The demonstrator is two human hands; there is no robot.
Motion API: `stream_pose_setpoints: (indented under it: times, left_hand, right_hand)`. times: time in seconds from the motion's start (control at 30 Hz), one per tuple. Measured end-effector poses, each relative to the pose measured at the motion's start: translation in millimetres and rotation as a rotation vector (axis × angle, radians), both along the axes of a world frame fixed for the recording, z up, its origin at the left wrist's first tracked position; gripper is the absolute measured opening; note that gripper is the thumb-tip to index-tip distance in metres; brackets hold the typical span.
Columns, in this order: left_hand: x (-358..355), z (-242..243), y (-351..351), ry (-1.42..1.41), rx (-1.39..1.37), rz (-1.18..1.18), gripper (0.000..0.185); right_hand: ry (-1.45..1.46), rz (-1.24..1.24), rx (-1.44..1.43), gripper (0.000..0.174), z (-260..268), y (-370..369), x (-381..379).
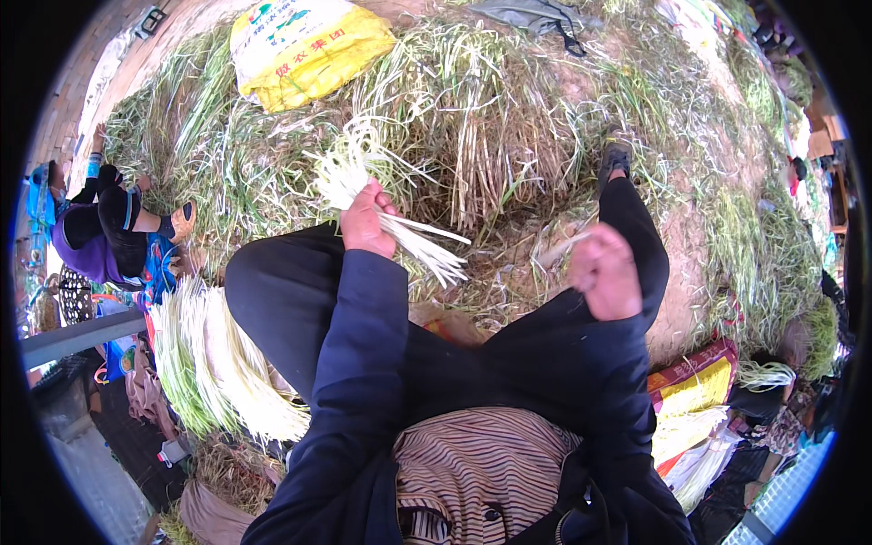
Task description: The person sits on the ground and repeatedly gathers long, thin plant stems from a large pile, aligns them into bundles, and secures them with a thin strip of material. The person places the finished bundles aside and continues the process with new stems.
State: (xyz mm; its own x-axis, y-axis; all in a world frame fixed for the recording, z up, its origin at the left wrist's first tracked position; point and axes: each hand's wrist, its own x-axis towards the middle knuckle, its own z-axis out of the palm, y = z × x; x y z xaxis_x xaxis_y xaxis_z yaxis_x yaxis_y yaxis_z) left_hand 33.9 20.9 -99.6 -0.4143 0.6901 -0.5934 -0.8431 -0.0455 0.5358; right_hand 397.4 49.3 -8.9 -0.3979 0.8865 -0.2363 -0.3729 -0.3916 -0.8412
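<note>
My left hand (368, 221) is closed around a bundle of pale garlic-scape-like stalks (426, 248). Their curled, loose ends fan out above the fist, and the straighter ends stick out to the lower right. To the right, in front of my bent knee, my right hand (603, 269) is blurred, its fingers curled. A thin pale wisp shows at its fingertips; whether the fingers grip it I cannot tell. Beside my left thigh lies a large heap of long pale and green stalks (228, 368). More pale stalks (688, 432) lie on a printed sack at my right side.
Dried and green plant litter (504, 136) covers the ground ahead. A yellow and white woven sack (313, 51) lies at the top, a grey cloth (531, 15) right of it. A person (102, 231) sits at the left near a metal bar (85, 337). Another person is partly visible at the right.
</note>
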Motion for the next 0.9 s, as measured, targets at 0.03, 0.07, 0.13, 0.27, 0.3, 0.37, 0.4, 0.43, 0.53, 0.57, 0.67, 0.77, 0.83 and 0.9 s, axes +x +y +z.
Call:
stream_pose_setpoints:
  times: [0.03, 0.07, 0.13, 0.27, 0.3, 0.37, 0.4, 0.43, 0.53, 0.57, 0.67, 0.77, 0.83, 0.9]
  left_hand:
    - [0.7, 1.5, -1.7, 0.025, -0.014, 0.009, 0.015]
    - [2.0, 2.9, -4.7, 0.05, -0.027, 0.02, 0.015]
    - [9.2, 8.0, -3.9, 0.082, -0.029, 0.018, 0.013]
    - [32.3, 17.2, -4.2, 0.106, -0.018, -0.017, 0.008]
    - [30.1, 12.9, -7.8, 0.138, -0.039, -0.108, 0.012]
    - [47.1, 21.4, -3.8, 0.164, -0.055, -0.069, 0.01]
    - [46.0, 18.3, -5.8, 0.161, -0.039, -0.091, 0.012]
    - [46.4, 17.0, -3.4, 0.173, -0.037, -0.086, 0.012]
    - [46.9, 23.9, -7.4, 0.25, -0.098, -0.126, 0.013]
    - [51.5, 26.8, -3.5, 0.195, -0.151, -0.101, 0.014]
    - [48.3, 20.7, -5.1, 0.152, -0.028, -0.103, 0.014]
    - [60.0, 23.9, 5.7, 0.159, -0.014, -0.149, 0.016]
    - [50.2, 26.5, -8.9, 0.182, -0.046, -0.076, 0.016]
    - [59.2, 25.8, 0.0, 0.213, -0.017, -0.05, 0.012]
  right_hand:
    - [0.097, -0.027, 0.062, 0.005, 17.9, 9.2, 2.1]
    - [0.206, 0.001, 0.074, 0.006, 22.8, 19.5, 4.5]
    - [-0.02, -0.062, 0.042, 0.013, 34.6, 27.9, -5.6]
    - [-1.431, 0.466, 1.03, 0.044, 11.1, 4.5, -36.1]
    - [-1.124, 0.439, 1.036, 0.05, 32.5, 1.3, -47.9]
    - [-0.789, 0.363, 0.77, 0.056, 84.9, -8.0, -70.3]
    - [-0.681, 0.295, 0.683, 0.059, 115.6, -13.8, -82.1]
    - [-0.579, 0.224, 0.75, 0.064, 136.6, -14.6, -87.2]
    - [-0.334, 0.075, 0.963, 0.072, 189.4, -5.6, -89.9]
    - [-0.204, 0.07, 1.116, 0.074, 200.7, 6.3, -82.8]
    - [-0.151, 0.073, 1.446, 0.073, 220.5, 32.7, -53.0]
    - [-0.326, 0.073, 1.437, 0.062, 244.8, 56.3, 23.3]
    - [-0.382, 0.073, 1.374, 0.062, 233.6, 77.5, 47.0]
    - [-0.582, 0.05, 1.317, 0.061, 241.4, 76.5, 69.5]
